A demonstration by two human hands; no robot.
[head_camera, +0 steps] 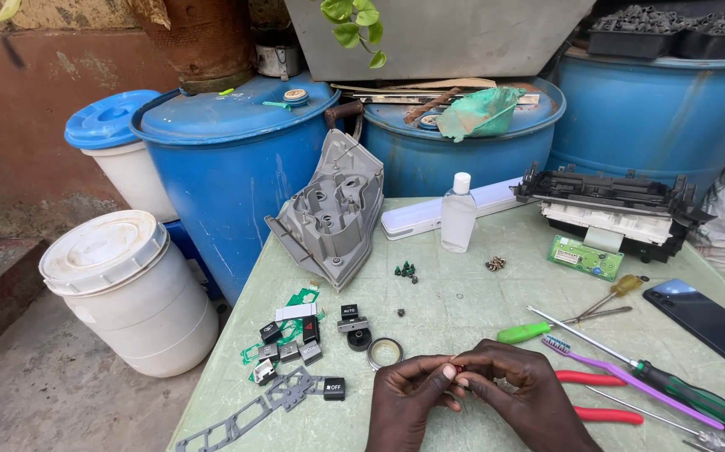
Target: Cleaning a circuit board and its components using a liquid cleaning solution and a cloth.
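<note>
My left hand (408, 393) and my right hand (525, 393) meet low at the table's near edge, fingertips pinched together on a tiny red part (459, 367). Both hands hold it just above the green tabletop (463, 293). Left of my hands lie a metal ring (385, 352), several small black switch buttons (295, 343) and a grey plastic frame (253, 410). To the right lie red-handled pliers (605, 395), a purple toothbrush (622, 377) and a green-handled screwdriver (672, 392).
A grey lamp housing (333, 209) leans at the table's back left. A clear bottle (459, 213), a black and white panel unit (613, 209), a green circuit board (584, 257) and a phone (709, 322) sit farther back and right. Blue barrels (228, 167) and a white bucket (128, 293) stand around.
</note>
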